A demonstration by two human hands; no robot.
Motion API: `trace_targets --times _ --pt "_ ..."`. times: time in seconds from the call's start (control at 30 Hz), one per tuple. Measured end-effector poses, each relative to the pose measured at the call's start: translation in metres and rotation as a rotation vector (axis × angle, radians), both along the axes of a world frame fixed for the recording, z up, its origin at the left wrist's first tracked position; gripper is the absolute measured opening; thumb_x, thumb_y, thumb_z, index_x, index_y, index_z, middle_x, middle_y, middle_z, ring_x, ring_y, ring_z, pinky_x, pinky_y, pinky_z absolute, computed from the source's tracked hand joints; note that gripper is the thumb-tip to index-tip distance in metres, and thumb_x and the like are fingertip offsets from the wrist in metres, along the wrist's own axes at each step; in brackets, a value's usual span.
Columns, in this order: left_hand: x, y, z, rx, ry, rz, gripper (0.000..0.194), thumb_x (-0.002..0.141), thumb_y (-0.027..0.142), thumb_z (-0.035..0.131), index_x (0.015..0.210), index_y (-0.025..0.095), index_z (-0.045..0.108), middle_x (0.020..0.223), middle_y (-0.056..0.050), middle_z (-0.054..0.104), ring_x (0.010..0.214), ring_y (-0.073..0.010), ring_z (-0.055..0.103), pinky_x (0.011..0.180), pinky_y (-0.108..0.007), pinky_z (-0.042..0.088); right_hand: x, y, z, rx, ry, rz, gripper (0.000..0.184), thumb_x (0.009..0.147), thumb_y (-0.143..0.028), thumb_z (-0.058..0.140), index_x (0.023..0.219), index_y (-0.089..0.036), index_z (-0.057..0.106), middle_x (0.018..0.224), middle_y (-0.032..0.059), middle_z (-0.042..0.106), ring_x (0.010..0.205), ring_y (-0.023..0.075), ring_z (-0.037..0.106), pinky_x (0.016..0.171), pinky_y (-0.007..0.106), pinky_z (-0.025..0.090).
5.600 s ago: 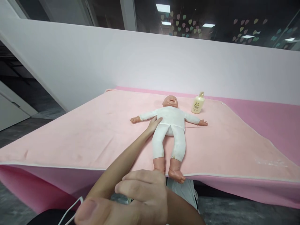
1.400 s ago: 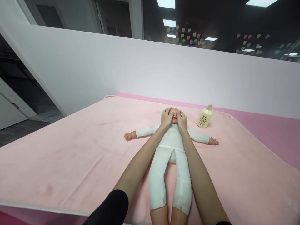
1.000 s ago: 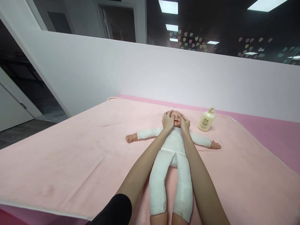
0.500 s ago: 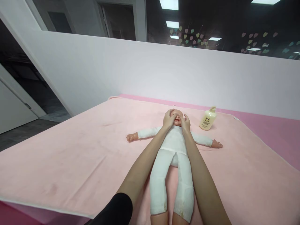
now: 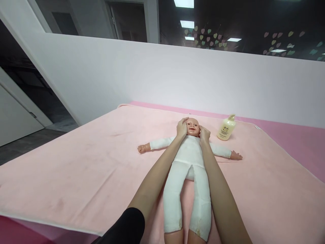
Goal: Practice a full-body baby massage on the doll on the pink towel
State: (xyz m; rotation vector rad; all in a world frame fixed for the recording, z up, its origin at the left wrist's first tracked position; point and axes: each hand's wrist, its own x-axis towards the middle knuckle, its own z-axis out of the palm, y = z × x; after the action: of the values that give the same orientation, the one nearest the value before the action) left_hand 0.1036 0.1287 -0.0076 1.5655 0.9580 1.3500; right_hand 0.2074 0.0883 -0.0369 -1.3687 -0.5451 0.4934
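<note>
A baby doll (image 5: 189, 150) lies on its back with its arms spread, its body in white cloth and its smiling face uncovered. Against the left side of its head rests my left hand (image 5: 181, 127), fingers curved along the temple and cheek. My right hand (image 5: 204, 134) is at the other side, its bent fingers on the doll's ear area; the fingertips are partly hidden. Between them, the two hands hold the head. Both forearms run along the doll's body and legs.
A pale yellow pump bottle (image 5: 225, 128) stands to the right of the doll's head. Under everything spreads a pink blanket (image 5: 83, 162) over a pink surface (image 5: 299, 142). A low white wall (image 5: 203, 81) rises behind, with dark glass above it.
My thumbs have left the doll's eye area, so its face now shows. My right hand has shifted slightly right and down with its fingers more bent. My left hand stays beside the head.
</note>
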Motion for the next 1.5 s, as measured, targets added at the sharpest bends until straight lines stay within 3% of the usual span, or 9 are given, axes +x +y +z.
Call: trace_targets --times 0.13,0.23,0.5,0.7,1.0,1.1,1.3,1.5 --pt "-0.001 -0.006 0.004 0.031 0.051 -0.005 0.03 0.077 0.025 0.05 0.104 0.017 0.06 0.114 -0.006 0.061 0.108 -0.018 0.054 0.096 -0.03 0.039 -0.003 0.0 0.005 -0.051 0.0 0.013 0.053 0.06 -0.051 0.064 0.1 -0.017 0.065 0.098 0.0043 0.065 0.088 0.0179 0.059 0.076 0.026 0.046" --pt "-0.002 -0.009 0.006 0.07 0.123 0.007 0.035 0.071 0.022 0.057 0.106 0.018 0.058 0.115 -0.007 0.06 0.11 -0.0192 0.052 0.096 -0.031 0.039 -0.004 0.0 0.005 -0.041 -0.001 0.077 0.06 0.058 -0.049 0.067 0.109 -0.017 0.06 0.103 0.0054 0.063 0.088 0.0182 0.06 0.075 0.026 0.046" --pt "-0.003 -0.007 0.005 0.156 0.208 0.025 0.028 0.078 0.023 0.049 0.104 0.02 0.058 0.11 -0.006 0.06 0.106 -0.0187 0.052 0.095 -0.032 0.039 -0.002 0.001 0.001 -0.026 -0.085 0.101 0.046 0.064 -0.048 0.062 0.099 -0.018 0.064 0.096 0.0042 0.065 0.086 0.0172 0.059 0.072 0.024 0.045" --pt "-0.001 -0.002 0.001 0.119 0.169 0.023 0.031 0.081 0.019 0.037 0.103 0.02 0.058 0.11 -0.005 0.061 0.106 -0.0172 0.053 0.095 -0.031 0.04 -0.001 0.005 0.001 0.008 -0.124 0.123 0.042 0.066 -0.046 0.057 0.095 -0.017 0.066 0.09 0.0023 0.066 0.089 0.0185 0.058 0.074 0.025 0.044" --pt "-0.001 -0.003 0.001 0.135 0.163 0.035 0.039 0.08 0.013 0.029 0.104 0.02 0.058 0.11 -0.004 0.061 0.107 -0.0166 0.053 0.095 -0.031 0.041 0.0 0.011 0.002 -0.003 -0.012 0.038 0.036 0.067 -0.033 0.053 0.098 -0.019 0.066 0.107 0.0022 0.064 0.099 0.0184 0.057 0.084 0.028 0.044" --pt "-0.001 -0.004 0.0 0.128 0.16 0.043 0.039 0.08 0.013 0.029 0.105 0.02 0.058 0.11 -0.004 0.061 0.107 -0.0166 0.053 0.094 -0.03 0.041 0.0 0.009 0.0 -0.002 0.004 0.032 0.036 0.069 -0.031 0.048 0.098 -0.02 0.066 0.104 0.0012 0.065 0.096 0.018 0.058 0.081 0.028 0.046" --pt "-0.002 -0.008 0.003 0.152 0.164 0.043 0.027 0.082 0.026 0.044 0.105 0.02 0.057 0.109 -0.006 0.061 0.105 -0.0188 0.053 0.094 -0.032 0.04 -0.001 0.005 0.001 -0.002 -0.082 0.063 0.039 0.071 -0.043 0.05 0.094 -0.017 0.066 0.094 0.0029 0.067 0.089 0.0183 0.059 0.076 0.027 0.047" --pt "-0.004 -0.011 0.007 0.135 0.181 0.043 0.03 0.073 0.023 0.055 0.102 0.021 0.057 0.108 -0.006 0.06 0.106 -0.0196 0.052 0.093 -0.031 0.04 -0.005 -0.001 0.007 -0.034 -0.057 0.162 0.06 0.061 -0.048 0.063 0.11 -0.014 0.058 0.102 0.0064 0.063 0.086 0.0186 0.06 0.074 0.026 0.047"
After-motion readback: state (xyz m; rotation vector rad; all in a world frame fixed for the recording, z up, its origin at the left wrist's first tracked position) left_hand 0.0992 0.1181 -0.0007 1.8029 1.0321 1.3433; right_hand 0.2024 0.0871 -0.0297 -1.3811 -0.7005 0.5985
